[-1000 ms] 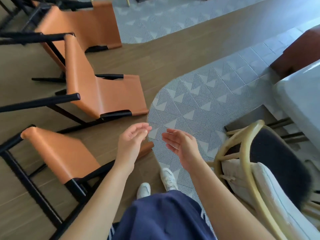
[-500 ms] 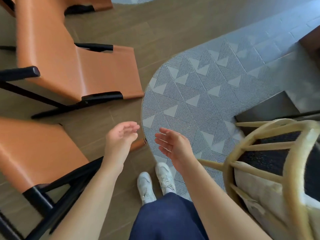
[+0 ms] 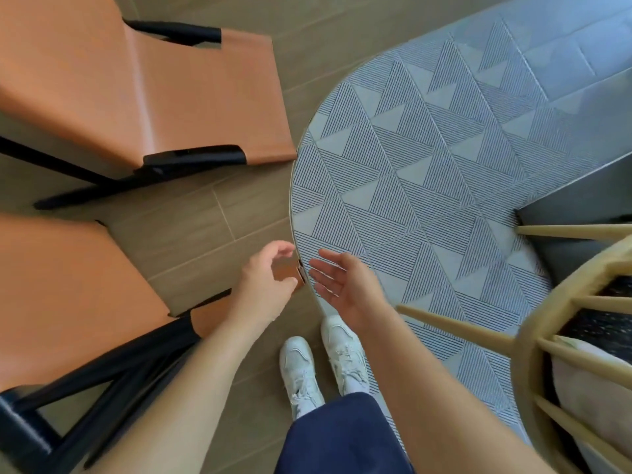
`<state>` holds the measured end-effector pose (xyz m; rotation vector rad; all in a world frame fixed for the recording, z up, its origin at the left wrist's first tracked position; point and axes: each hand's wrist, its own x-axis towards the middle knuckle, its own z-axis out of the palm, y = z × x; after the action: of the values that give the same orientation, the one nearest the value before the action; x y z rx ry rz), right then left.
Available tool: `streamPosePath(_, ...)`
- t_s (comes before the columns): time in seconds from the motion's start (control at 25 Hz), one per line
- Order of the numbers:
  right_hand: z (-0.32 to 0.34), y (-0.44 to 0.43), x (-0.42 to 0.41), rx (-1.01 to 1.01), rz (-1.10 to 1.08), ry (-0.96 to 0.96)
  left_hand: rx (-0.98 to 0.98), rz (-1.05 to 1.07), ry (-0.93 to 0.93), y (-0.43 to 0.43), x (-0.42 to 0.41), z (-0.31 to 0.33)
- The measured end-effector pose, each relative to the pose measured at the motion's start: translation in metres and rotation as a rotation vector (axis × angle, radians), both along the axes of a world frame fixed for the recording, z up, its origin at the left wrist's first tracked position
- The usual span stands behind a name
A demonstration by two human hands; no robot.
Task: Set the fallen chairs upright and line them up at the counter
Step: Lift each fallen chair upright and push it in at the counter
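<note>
**FALLEN CHAIRS: HANDLING & GRIP NOTES**

1. Area. A wood-plank floor (image 3: 239, 206) is running under the whole scene, w/ a grey triangle-patterned section (image 3: 427, 148) curving in at right. The counter is not showing in any identifiable form.

2. Location. Two orange chairs are lying tipped on the planks at left: the far chair (image 3: 136, 90) at top, the near chair (image 3: 68, 295) below it, w/ bare floor between them.

3. Handling (est.). Each unit is looking rigid in the frame & moderately heavy, so a two-handed lift is making sense. The orange sling is looking like smooth leather, prob. slippery & giving under load, which is making it a poor hold. Recommended grip: the black frame (image 3: 113, 364), one hand on an upper rail, the other on a side bar, pivoting the chair on whichever legs are touching the floor. The leg ends may be scraping the planks, so lifting is preferable to dragging.

4. Appearance. Tan-orange seat & back are forming one bent sheet, w/ matte black bars clamping its edges.

5. Other. A pale spindle chair (image 3: 533, 336) is showing at right, appearing upright.

6. Hands. Both are holding nothing. The left hand (image 3: 266, 285) is hovering over the near chair's corner, fingers loosely curved. The right hand (image 3: 345, 285) is spreading flat, palm facing left.
</note>
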<state>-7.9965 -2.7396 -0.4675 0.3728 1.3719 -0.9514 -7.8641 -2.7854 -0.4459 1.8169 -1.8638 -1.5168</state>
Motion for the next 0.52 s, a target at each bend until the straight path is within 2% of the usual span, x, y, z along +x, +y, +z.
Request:
streamPosePath(0.16, -0.023, -0.006, 0.009, 0.019, -0.024, -0.043, -0.022, -0.159, -0.163, 0.002, -0.001, -0.028)
streamPosePath(0.4, -0.041, -0.011, 0.013, 0.061, -0.038, -0.076, -0.197, -0.352, -0.456, 0.008, -0.004, -0.037)
streamPosePath(0.52, -0.041, -0.014, 0.017, 0.061, -0.057, -0.104, -0.267, -0.401, -0.517, 0.010, -0.005, -0.035)
